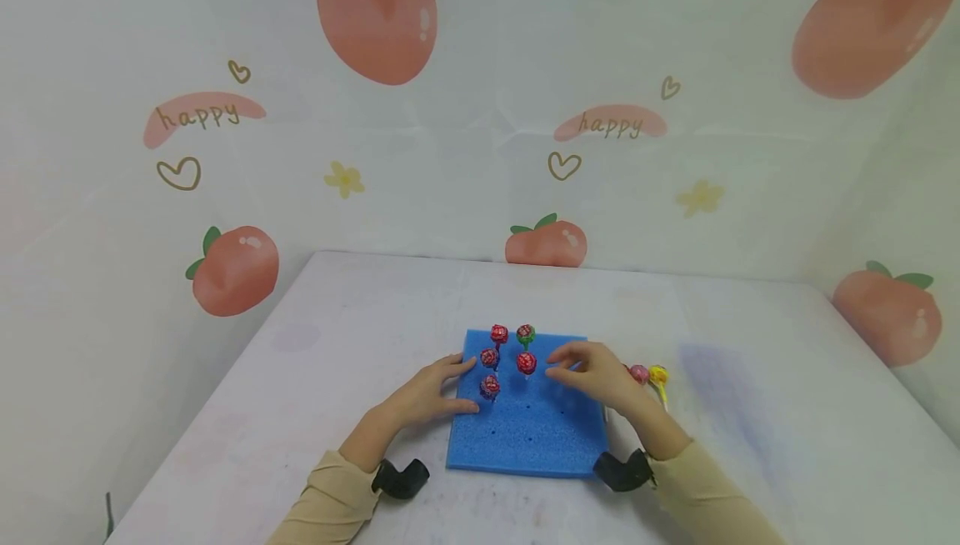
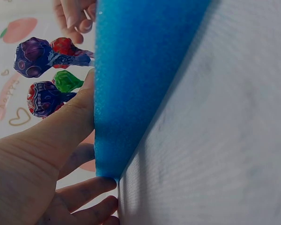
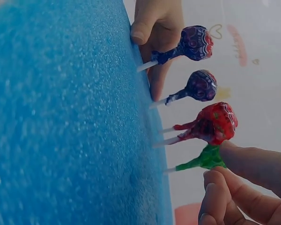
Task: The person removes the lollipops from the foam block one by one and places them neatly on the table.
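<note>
A blue foam board [image 1: 517, 453] lies on the table with several wrapped lollipops standing in it by their sticks. Along its left edge rests my left hand [image 1: 429, 392], fingers and thumb spread and touching the foam. My right hand [image 1: 596, 374] hovers over the board's right part, fingers loosely bent, with a gap between thumb and fingertips and nothing held. Nearest to those fingertips is a red lollipop [image 1: 527, 363]; a green-wrapped lollipop [image 3: 203, 160] stands behind it. Purple-blue lollipops [image 3: 202, 85] form the left row, close to the left hand.
On the table right of the board lie more lollipops, among them a pink one [image 1: 639, 373] and a yellow one [image 1: 658, 375], partly behind the right hand. Small dark holes [image 1: 530, 439] dot the board's near half. A printed white backdrop [image 1: 450, 170] rises behind the table.
</note>
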The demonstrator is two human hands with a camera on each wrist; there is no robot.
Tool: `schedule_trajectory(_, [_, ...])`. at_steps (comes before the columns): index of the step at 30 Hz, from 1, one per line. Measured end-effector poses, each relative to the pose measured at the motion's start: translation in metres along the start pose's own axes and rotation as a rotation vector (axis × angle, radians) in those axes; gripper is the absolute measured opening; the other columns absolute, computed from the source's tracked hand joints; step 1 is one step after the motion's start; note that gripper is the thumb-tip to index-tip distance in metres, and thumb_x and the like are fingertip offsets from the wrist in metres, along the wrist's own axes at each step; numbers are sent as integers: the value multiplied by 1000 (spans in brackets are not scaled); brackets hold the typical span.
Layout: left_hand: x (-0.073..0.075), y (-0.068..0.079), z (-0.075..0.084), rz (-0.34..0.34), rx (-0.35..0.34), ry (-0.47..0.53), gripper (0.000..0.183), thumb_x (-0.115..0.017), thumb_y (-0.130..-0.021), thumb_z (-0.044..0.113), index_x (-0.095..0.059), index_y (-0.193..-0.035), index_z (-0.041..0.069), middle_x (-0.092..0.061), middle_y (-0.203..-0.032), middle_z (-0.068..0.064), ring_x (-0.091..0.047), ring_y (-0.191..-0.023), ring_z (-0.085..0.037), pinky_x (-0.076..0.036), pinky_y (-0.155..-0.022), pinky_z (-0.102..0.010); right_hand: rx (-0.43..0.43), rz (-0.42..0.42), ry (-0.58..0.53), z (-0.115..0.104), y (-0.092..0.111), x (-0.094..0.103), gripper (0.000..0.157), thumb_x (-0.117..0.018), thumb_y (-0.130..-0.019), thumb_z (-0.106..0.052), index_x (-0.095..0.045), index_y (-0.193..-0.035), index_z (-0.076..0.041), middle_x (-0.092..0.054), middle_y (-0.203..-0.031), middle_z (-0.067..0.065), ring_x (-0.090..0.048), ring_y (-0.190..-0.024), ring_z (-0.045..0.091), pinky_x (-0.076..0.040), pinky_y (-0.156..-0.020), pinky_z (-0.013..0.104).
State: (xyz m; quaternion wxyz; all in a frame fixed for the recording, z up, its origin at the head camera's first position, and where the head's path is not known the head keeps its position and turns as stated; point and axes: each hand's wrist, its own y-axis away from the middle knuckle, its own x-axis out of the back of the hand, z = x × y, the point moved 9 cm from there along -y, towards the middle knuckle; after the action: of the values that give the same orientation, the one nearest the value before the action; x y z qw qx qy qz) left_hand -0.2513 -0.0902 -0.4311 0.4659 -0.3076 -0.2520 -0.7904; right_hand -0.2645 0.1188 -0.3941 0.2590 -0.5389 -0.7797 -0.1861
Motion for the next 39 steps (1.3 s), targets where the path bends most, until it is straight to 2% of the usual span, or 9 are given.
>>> schedule_trajectory(8, [0, 0, 0, 2, 2, -4, 74, -71, -81, 37, -40, -142, 10, -32, -150, -20, -27, -140, -41, -28, -110, -57, 26, -38, -52, -1, -4, -10, 29, -66, -87, -23, -65, -105, -1, -68, -87, 11, -62, -76, 14, -53, -67, 22])
schedule_trajectory(16, [-1, -1, -1, 2, -1, -5, 73, -71, -81, 37, -40, -142, 10, -32, -150, -20, -27, -140, -41, -28, -111, -57, 30, -64, -48, -4, -8, -19, 32, -67, -86, -21, -63, -107, 3, -68, -88, 12, -62, -76, 13, -54, -67, 24])
schedule_trajectory(24, [-1, -1, -1, 7, -2, -9, 73, -71, -81, 37, -41, -141, 10, -32, -149, -21, -28, -139, -41, -29, -110, -57, 46, -85, -63, -6, -11, -27, 33, -67, -85, -18, -62, -108, 5, -68, -86, 14, -62, -71, 12, -51, -61, 20])
schedule_trajectory(30, [-1, -2, -2, 10, 1, -11, 73, -71, -80, 37, -41, -141, 10, -33, -149, -21, -28, -139, -41, -29, -110, -56, 18, -93, -90, -3, -13, -30, 31, -67, -85, -18, -62, -108, 2, -67, -87, 12, -61, -70, 12, -51, -62, 22])
schedule_trajectory(39, [-1, -2, -3, 7, 4, -11, 74, -71, -80, 38, -41, -142, 11, -32, -150, -20, -28, -139, -40, -29, -110, -56, 42, -93, -65, -7, -15, -34, 29, -68, -85, -18, -62, -105, 2, -66, -85, 12, -59, -68, 8, -49, -59, 19])
